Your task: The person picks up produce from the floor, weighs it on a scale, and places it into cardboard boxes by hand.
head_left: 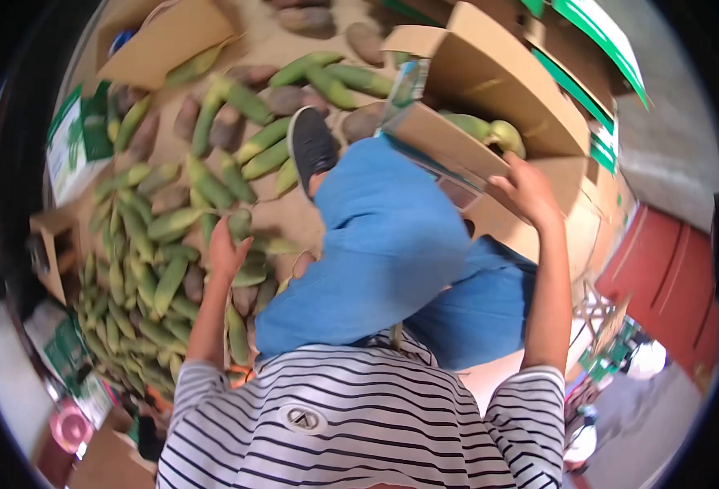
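My left hand (227, 249) is over the pile of green vegetables (168, 285), its thumb and fingers apart and nothing held. Its fingertips are beside one short green vegetable (241, 221); whether they touch it is unclear. To the right, my right hand (529, 194) is at the near edge of an open cardboard box (449, 143), thumb and fingers spread and empty. Just beyond its fingertips, pale green vegetables (504, 137) lie inside the box.
Brown-purple vegetables (226, 129) lie among green ones on a cardboard sheet. A shod foot (314, 147) rests beside them. Another open carton (168, 41) is at the upper left, a green-and-white box (78, 147) at the left. A pink round object (71, 425) is at the lower left.
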Demonstrator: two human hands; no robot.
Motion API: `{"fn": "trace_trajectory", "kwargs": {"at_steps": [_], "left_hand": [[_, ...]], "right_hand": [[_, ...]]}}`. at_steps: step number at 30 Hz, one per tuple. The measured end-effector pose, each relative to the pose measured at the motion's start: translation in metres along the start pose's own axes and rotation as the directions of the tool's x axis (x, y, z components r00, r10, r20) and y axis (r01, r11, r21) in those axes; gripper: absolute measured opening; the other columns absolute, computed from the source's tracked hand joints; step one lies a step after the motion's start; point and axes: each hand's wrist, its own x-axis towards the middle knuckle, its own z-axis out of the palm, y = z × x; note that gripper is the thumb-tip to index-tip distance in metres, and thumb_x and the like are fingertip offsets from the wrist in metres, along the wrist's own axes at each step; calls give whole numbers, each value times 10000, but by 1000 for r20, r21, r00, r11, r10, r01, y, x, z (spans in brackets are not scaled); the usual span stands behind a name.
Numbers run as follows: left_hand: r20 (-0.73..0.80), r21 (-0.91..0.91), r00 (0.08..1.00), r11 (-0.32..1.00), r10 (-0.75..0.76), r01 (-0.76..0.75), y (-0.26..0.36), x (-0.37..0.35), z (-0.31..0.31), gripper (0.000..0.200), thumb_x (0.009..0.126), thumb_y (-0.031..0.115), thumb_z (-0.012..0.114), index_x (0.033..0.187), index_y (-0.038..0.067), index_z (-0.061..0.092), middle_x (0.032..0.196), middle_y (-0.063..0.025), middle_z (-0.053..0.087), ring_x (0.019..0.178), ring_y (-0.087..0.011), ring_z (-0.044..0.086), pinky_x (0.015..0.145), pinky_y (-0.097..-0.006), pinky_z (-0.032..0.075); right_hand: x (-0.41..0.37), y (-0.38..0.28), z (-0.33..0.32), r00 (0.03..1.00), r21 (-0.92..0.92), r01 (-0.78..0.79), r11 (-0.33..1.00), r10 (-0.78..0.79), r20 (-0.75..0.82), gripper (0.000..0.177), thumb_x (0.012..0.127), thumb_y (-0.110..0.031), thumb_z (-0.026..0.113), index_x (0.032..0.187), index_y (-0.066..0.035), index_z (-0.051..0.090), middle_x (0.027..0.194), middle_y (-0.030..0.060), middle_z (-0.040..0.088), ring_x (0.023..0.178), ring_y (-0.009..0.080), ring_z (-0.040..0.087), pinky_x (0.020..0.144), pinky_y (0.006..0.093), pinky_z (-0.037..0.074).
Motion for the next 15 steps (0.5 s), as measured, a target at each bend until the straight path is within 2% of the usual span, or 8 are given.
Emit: {"fn": "trace_trajectory", "kwargs": {"at_steps": [1, 3, 5, 6, 9, 11, 14, 15], "left_hand": [[-46, -204, 999, 979, 2, -12, 28, 16, -17, 694, 663, 181, 808, 1237, 4, 461, 1171, -182, 558, 1077, -294, 550, 923, -378, 439], [-113, -575, 993, 818, -45, -29, 93, 37, -61, 685, 693, 171, 808, 1254, -5, 456, 1168, -158, 562, 1057, -240, 560, 917, -338, 438], [-247, -659, 966, 744, -72, -113, 168, 57, -111, 592, 747, 97, 785, 1236, -17, 471, 1132, -102, 572, 1028, -193, 557, 915, -312, 433], [-323, -728, 946, 637, 9, -254, 194, 64, -133, 596, 745, 72, 783, 1242, -23, 467, 1155, -108, 564, 1052, -198, 552, 924, -326, 441], [-697, -684, 702, 160, 146, -712, 300, 87, -173, 663, 724, 109, 794, 1266, -42, 444, 1251, -157, 509, 1132, -235, 523, 945, -356, 445], [-750, -626, 631, 97, 199, -774, 357, 93, -183, 691, 708, 112, 795, 1276, -43, 434, 1254, -156, 509, 1141, -245, 519, 959, -352, 440], [-664, -561, 544, 139, 513, -816, 409, 120, -167, 704, 697, 101, 794, 1282, -41, 428, 1244, -143, 519, 1138, -241, 522, 959, -349, 439], [-554, -640, 606, 174, 571, -748, 426, 121, -155, 697, 684, 105, 811, 1261, -34, 445, 1243, -130, 520, 1123, -221, 527, 950, -335, 437]], "right_hand": [[-3, -1, 0, 997, 8, 36, 999, -36, -67, 385, 818, -279, 667, 1072, -30, 521, 845, 210, 613, 867, 380, 592, 719, 466, 449], [-1, -4, -3, 1000, -1, 7, 1000, -7, -4, 358, 805, -269, 670, 1013, -23, 513, 896, 217, 621, 914, 386, 588, 751, 472, 454], [1, -3, -5, 1000, -1, 5, 1000, -5, 24, 340, 801, -261, 670, 978, -20, 509, 912, 217, 625, 930, 389, 586, 761, 478, 454], [1, -1, -4, 1000, 3, 12, 1000, -12, 21, 332, 803, -258, 668, 973, -21, 509, 903, 214, 626, 922, 389, 586, 754, 480, 452], [3, 5, 5, 1000, 6, 31, 999, -31, -3, 326, 804, -258, 665, 974, -25, 515, 908, 205, 631, 921, 382, 591, 759, 479, 459], [4, 8, 9, 999, 6, 42, 999, -42, -22, 328, 803, -260, 665, 978, -22, 522, 924, 200, 635, 926, 375, 600, 771, 476, 468], [3, 7, 8, 998, -8, 55, 998, -55, -5, 330, 803, -258, 664, 973, -8, 530, 946, 202, 637, 920, 370, 612, 778, 470, 483], [5, 8, 10, 998, -5, 56, 998, -56, 1, 309, 807, -239, 656, 960, -1, 530, 942, 211, 634, 922, 375, 610, 766, 470, 490]]}}
